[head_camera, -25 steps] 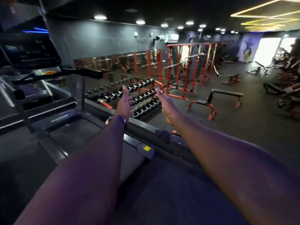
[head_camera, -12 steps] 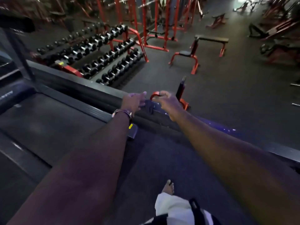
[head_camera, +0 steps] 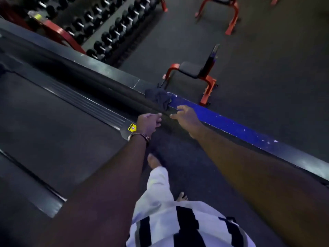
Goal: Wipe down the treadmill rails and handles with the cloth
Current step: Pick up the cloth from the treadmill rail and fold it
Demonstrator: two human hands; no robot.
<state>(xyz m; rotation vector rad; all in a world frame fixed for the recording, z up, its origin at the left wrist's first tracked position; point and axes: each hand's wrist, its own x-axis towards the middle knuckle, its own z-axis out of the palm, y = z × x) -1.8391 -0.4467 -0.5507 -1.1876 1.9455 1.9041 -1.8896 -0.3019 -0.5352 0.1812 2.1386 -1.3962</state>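
— Where's the cloth (head_camera: 158, 99)?
— Bunched on the ledge (head_camera: 222, 120) beside the treadmill (head_camera: 53, 125), just beyond both hands.
— Holding anything?
— No. Left hand (head_camera: 148, 123) loosely curled, right hand (head_camera: 186, 117) reaching, fingers extended.
— Nearby?
— Red bench (head_camera: 194, 72), dumbbell rack (head_camera: 99, 27).

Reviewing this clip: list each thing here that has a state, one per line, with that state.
cloth: crumpled, lying on the ledge, not held
left hand: loosely curled, empty, short of the cloth
right hand: fingers extended toward the cloth, empty
treadmill belt: nothing on it
bench: unoccupied
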